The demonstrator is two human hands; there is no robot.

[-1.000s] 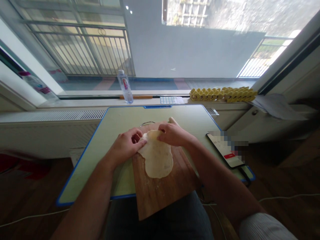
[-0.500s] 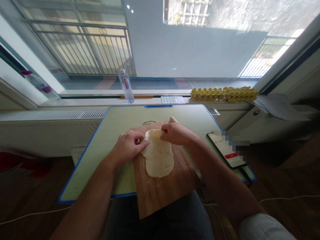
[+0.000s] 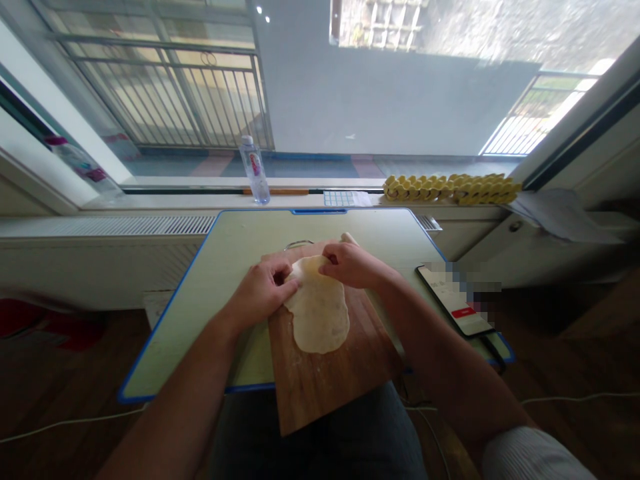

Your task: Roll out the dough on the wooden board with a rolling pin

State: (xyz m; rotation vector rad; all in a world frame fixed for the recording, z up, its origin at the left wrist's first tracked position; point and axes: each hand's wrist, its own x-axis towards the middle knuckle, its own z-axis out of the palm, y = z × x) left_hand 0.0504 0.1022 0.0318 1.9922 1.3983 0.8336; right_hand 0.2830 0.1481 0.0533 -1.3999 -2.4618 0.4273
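A flat, pale sheet of dough (image 3: 320, 317) lies lengthwise on a wooden cutting board (image 3: 320, 393), its outline uneven. My left hand (image 3: 265, 287) pinches the dough's upper left edge between thumb and curled fingers. At the upper right edge, my right hand (image 3: 347, 265) grips the dough with its fingers closed. Between the hands the far edge of the sheet looks slightly raised. Just behind my right hand shows the end of a pale rolling pin (image 3: 349, 238), mostly hidden by the hand and arm.
The board rests on a small blue-edged table (image 3: 255, 233) and overhangs its near side above my lap. A phone (image 3: 453, 300) lies at the right. Along the windowsill stand a plastic bottle (image 3: 255, 172) and yellow egg trays (image 3: 453, 189).
Both hands keep their hold on the dough. My left fingers have shifted slightly at the edge, and the whole view has moved a little.
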